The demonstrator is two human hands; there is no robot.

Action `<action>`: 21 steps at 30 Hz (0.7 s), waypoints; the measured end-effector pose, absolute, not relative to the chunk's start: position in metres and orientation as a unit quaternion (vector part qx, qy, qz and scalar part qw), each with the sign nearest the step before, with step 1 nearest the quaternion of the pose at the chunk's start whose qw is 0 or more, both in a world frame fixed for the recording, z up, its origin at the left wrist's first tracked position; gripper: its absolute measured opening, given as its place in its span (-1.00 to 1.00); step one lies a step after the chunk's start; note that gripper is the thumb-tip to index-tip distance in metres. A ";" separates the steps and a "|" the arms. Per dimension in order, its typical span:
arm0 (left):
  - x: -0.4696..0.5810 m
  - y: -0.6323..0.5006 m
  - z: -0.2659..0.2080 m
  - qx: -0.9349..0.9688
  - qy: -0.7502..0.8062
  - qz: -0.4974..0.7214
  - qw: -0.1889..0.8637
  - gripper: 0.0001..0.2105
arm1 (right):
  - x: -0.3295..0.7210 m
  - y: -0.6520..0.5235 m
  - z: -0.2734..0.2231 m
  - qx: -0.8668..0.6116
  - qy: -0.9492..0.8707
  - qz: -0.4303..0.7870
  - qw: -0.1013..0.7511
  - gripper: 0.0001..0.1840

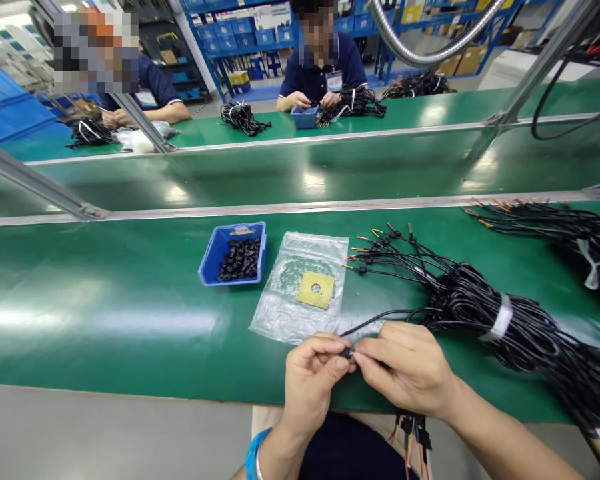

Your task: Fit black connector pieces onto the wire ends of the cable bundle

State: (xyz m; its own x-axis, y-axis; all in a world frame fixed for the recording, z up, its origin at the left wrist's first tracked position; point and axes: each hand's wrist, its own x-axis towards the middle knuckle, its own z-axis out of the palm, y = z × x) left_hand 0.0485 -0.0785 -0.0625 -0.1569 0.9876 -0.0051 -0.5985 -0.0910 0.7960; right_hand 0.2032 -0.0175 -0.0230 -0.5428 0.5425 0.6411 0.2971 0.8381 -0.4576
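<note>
My left hand [307,380] is closed, pinching a small black plastic part [347,353] between thumb and fingertips. Right against it, my right hand [410,363] is closed on thin wire ends, of which a bit of orange shows; the fingers mostly hide them. A black cable [375,320] runs from the hands to a thick cable bundle [473,300] tied with a white band. Several of the bundle's ends carry similar black parts and bare coloured wires. Beyond my hands lies a clear plastic bag [273,310] with a yellow square pad [307,290] that has a round hole.
A blue bin [205,270] of small black parts stands left of the bag. Another cable bundle [585,230] lies at the far right. Cable ends [415,440] hang below the table's front edge. Past the metal frame [300,208], two people sit at a second bench.
</note>
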 end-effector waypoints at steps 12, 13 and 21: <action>0.049 -0.081 -0.068 0.385 0.388 0.673 0.499 -0.82 | 0.208 -0.019 -0.022 -0.229 -0.874 0.170 0.394 -0.89; 0.049 -0.082 -0.067 0.381 0.386 0.675 0.501 -0.83 | 0.210 -0.018 -0.021 -0.226 -0.875 0.175 0.391 -0.93; 0.054 -0.082 -0.062 0.296 0.377 0.674 0.563 -0.83 | 0.226 -0.015 -0.019 -0.223 -0.867 0.245 0.373 -0.88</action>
State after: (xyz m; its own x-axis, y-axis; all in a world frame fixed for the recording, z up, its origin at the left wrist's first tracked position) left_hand 0.0542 -0.0817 -0.0616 -0.1920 0.9811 -0.0263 -0.5353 -0.0822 0.8406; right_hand 0.2258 -0.0153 -0.0192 -0.6218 0.5692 0.5380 0.2040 0.7809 -0.5904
